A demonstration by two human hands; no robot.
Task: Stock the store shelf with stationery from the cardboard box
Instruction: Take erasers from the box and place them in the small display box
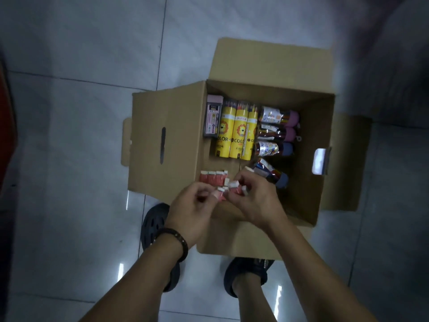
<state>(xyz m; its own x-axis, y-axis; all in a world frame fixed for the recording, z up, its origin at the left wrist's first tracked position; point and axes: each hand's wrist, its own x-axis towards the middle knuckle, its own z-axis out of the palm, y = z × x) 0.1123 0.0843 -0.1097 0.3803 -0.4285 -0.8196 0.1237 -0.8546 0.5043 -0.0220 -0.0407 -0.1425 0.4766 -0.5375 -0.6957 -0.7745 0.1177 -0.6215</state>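
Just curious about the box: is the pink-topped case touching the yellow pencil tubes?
Touching. The head view shows the pink-topped case lying flush against the leftmost of the yellow pencil tubes, no gap between.

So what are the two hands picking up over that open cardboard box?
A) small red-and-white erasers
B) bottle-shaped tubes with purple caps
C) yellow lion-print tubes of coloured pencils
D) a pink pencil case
A: both the left hand and the right hand pinch small red-and-white erasers at the near edge of the brown cardboard box, while the other items lie untouched inside.
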